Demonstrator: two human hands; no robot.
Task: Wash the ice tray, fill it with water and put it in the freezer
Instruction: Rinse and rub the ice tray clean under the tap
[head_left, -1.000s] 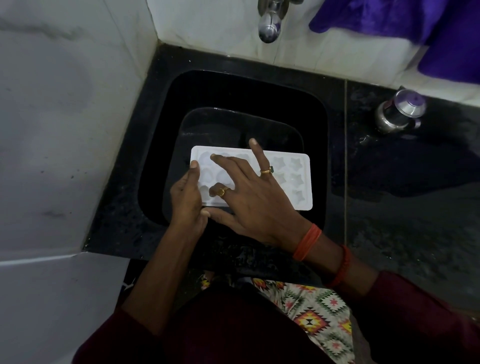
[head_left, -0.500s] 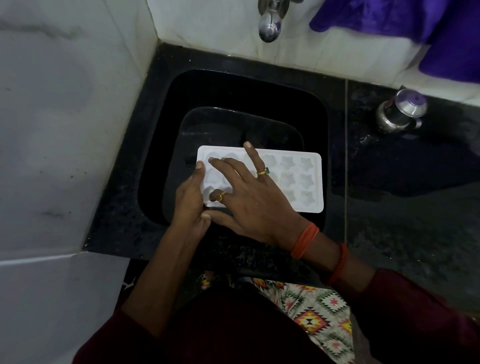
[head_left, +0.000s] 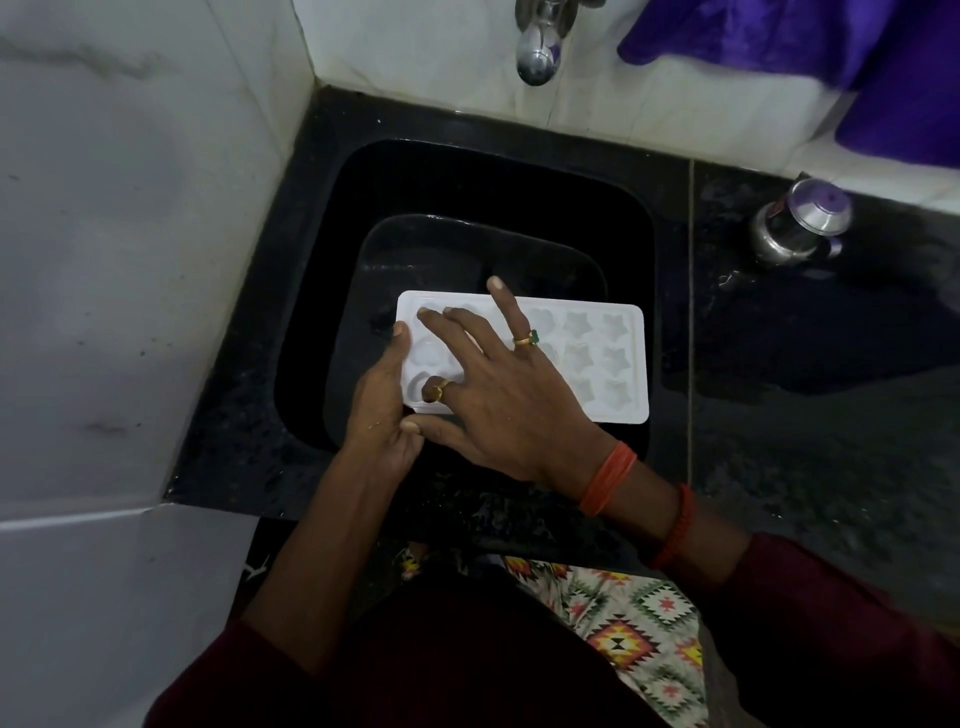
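A white ice tray (head_left: 597, 358) with star-shaped and round moulds is held level over the black sink (head_left: 322, 171). My left hand (head_left: 379, 410) grips the tray's left end, thumb lying along its top edge, the other fingers hidden beneath. My right hand (head_left: 509, 400) lies on the left half of the tray with fingers spread. Its middle fingertips touch the far-left moulds and the ringed index finger bends into a near mould. The right half of the tray is uncovered.
A chrome tap (head_left: 537, 57) juts from the white tiled wall above the sink, with no water visible. A dark rectangular tub (head_left: 467, 244) sits inside the sink. A steel lidded pot (head_left: 795, 223) stands on the wet black counter at right, below a purple cloth (head_left: 831, 47).
The tray has shifted a little to the right in my hands. My right fingers have slid slightly over the left moulds. My left hand keeps its grip.
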